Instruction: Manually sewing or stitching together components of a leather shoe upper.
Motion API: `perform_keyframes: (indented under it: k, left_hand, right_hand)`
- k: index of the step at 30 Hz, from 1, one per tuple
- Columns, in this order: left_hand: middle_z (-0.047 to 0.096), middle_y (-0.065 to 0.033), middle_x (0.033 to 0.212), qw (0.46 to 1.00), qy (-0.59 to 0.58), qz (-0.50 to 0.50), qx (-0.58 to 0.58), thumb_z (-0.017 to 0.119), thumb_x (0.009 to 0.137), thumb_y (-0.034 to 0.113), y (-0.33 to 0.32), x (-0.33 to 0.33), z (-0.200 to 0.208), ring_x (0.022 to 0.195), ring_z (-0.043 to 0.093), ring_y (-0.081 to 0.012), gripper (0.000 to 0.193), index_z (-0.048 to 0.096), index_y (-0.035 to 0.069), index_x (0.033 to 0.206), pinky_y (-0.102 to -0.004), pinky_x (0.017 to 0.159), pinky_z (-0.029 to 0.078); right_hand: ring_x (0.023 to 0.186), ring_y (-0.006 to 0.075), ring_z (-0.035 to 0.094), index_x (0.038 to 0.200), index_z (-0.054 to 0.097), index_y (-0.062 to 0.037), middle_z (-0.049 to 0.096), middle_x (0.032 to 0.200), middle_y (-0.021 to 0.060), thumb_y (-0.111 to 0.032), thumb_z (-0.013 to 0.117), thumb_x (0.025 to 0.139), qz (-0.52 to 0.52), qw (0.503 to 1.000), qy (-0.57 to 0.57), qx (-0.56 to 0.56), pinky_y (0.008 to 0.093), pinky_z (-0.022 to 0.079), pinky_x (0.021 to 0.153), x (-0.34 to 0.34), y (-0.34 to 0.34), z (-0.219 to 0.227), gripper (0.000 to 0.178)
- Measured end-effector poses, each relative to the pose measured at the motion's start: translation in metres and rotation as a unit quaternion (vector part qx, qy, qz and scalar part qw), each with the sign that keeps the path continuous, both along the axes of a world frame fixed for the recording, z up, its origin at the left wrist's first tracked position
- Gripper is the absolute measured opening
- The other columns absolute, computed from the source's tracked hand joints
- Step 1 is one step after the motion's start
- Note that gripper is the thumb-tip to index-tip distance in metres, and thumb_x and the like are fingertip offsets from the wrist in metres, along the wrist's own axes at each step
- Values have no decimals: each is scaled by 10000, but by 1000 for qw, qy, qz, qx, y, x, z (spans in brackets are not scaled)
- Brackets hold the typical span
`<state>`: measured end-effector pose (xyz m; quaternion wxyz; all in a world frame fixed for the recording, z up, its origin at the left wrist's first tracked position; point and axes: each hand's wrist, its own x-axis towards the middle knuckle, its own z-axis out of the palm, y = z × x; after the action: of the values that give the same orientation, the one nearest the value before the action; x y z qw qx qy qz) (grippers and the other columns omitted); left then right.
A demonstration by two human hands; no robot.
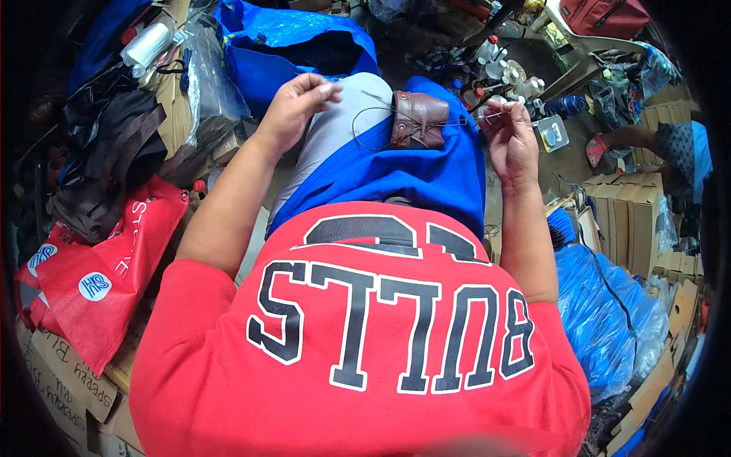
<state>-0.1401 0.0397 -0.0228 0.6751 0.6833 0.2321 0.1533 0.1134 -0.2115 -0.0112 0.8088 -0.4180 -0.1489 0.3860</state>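
Note:
Across my lap lies a brown leather shoe upper with eyelets and a dark lace. A loop of thin dark thread curves out from its left side. My left hand is raised left of the leather, thumb and fingers pinched; a faint thin line runs from the leather toward its fingertips, and the grip itself is hard to make out. To the right of the leather my right hand is raised with fingers closed on thin thread, which stretches back toward the leather. Neither hand touches the leather.
A blue bag gapes beyond my knees. Several small bottles stand at the far right, near a clear tub. A red bag lies left; cardboard boxes and blue plastic lie right. Another person's leg shows far right.

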Motion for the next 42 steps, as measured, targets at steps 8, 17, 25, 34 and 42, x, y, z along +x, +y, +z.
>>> perform_keyframes:
  k: [8,17,25,34,42]
  left_hand:
    - [464,3,678,877,-260,-142,-380,474,964,279,-30,56,39,654,465,-138,168,490,119,915,-294,651,388]
    - [523,-104,686,781,149,-44,605,632,859,228,54,-79,44,618,505,-249,219,574,22,811,-342,578,404]
    - [547,-148,714,766,175,7,619,641,837,308,71,-90,39,687,541,-336,316,550,18,753,-398,602,433]
    - [629,-178,1067,968,113,-166,153,646,844,160,-23,66,16,970,601,-202,626,369,121,1403,-323,843,481]
    - [633,-144,1021,925,66,-247,282,774,690,167,-50,89,23,948,602,-245,651,524,123,1289,-331,839,468]
  right_hand:
    - [658,153,519,851,535,-86,550,723,50,-316,413,987,32,977,166,129,323,437,698,-16,27,27,294]
    - [601,198,531,877,682,-39,638,711,100,-311,661,840,38,701,-587,-402,291,456,627,36,-78,22,275]
    - [514,235,424,656,520,-11,489,590,152,-329,681,818,-16,571,-622,-535,358,376,524,64,-133,-5,392]
    - [843,150,610,1258,563,-124,675,990,113,-363,719,775,327,721,-510,-335,296,473,784,34,48,31,561]
    - [691,272,610,876,652,-27,649,767,135,-237,735,729,256,633,-599,-420,344,473,664,-30,33,24,269]
